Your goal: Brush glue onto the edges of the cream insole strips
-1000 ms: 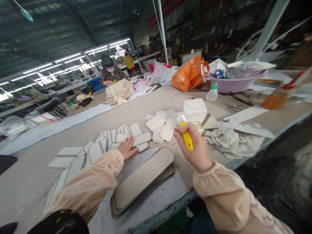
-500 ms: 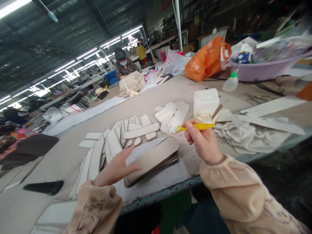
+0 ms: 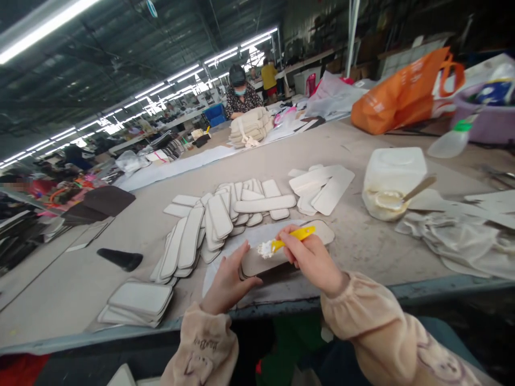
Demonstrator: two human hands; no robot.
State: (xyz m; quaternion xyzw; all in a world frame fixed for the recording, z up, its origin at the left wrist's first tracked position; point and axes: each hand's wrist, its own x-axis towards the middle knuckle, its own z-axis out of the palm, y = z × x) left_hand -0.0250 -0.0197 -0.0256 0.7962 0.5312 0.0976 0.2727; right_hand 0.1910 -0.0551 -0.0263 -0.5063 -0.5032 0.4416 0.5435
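Note:
In my right hand [image 3: 309, 257] is a yellow-handled brush [image 3: 295, 237], its bristles loaded with white paste. The bristles are over the top beige panel [image 3: 324, 228] of a low stack in front of me; whether they touch is unclear. My left hand [image 3: 231, 279] spans the stack's left end, thumb on the near side and fingers on the far side. Paper [image 3: 253, 236] lies beneath the stack. Just beyond it are many overlapping pale, round-ended strips [image 3: 219, 214]. Right of these, several wider pale pieces [image 3: 330, 185] lie loosely piled.
A cut-open white plastic jug [image 3: 396, 171] with a stick in it stands at the right, near crumpled cloth [image 3: 446, 241]. Behind are an orange bag [image 3: 396, 94] and a purple basin [image 3: 478, 120]. A black cone-shaped object [image 3: 120, 259] lies left. Across the table sits a person [image 3: 243, 99].
My right hand has brought the brush left and down from the loose pale pieces to over the stack. My left hand has closed around the stack's left end. The view has swung left.

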